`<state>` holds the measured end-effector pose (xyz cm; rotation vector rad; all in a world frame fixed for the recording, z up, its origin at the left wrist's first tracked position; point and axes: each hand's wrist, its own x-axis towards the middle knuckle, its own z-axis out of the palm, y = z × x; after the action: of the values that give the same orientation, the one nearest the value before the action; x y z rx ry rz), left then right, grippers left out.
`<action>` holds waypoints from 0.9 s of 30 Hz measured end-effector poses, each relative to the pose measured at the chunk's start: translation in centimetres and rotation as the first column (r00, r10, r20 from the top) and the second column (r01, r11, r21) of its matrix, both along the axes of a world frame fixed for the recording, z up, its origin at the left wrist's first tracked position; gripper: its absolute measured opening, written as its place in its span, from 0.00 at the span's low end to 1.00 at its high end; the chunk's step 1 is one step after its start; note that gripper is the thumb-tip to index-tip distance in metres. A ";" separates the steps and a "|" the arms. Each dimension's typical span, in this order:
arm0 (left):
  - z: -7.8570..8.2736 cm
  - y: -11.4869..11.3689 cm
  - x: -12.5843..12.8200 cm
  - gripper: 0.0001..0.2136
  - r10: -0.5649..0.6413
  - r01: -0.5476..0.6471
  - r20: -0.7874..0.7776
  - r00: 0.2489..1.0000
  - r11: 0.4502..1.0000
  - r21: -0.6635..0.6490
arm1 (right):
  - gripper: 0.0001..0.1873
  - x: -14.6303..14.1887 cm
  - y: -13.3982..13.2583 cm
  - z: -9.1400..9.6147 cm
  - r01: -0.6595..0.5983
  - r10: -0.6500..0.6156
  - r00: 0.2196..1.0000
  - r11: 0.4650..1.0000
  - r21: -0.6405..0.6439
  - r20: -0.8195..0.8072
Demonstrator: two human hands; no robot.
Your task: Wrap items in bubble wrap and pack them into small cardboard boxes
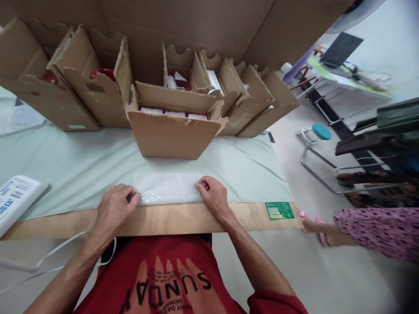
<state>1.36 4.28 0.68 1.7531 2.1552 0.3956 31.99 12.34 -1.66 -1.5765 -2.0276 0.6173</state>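
Observation:
A clear strip of bubble wrap lies flat on the pale green cloth, along the table's wooden front edge. At its left end, my left hand pinches the wrap between thumb and fingers. My right hand grips the opposite end, its fingers curled in. Just beyond the wrap stands a low cardboard box with several purple-and-white packs showing at its top.
Behind is a row of open cardboard bins holding small items. A white device sits at the left, with a white cable below the edge. More bubble wrap lies far left. Another person's patterned pink garment shows at right, near a blue stool.

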 end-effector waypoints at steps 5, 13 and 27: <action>-0.1 0.2 0.0 0.23 0.050 -0.051 -0.218 0.975 0.999 -0.002 | 0.22 0.2 1.7 0.1 -0.059 0.025 0.964 0.991 0.123 0.266; 0.5 0.3 0.5 0.11 -0.003 0.002 0.099 0.995 1.000 0.004 | 0.05 -1.2 1.3 2.5 -0.214 0.224 0.966 0.973 -0.088 0.131; 15.1 13.2 2.7 0.16 0.083 -0.317 0.320 0.944 0.506 0.802 | 0.17 -0.9 13.4 21.0 -0.066 0.260 0.943 0.759 0.647 -0.209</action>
<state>4.05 17.51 15.81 1.6715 2.1011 1.9170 31.07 25.74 19.34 -0.8538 -1.8785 0.1579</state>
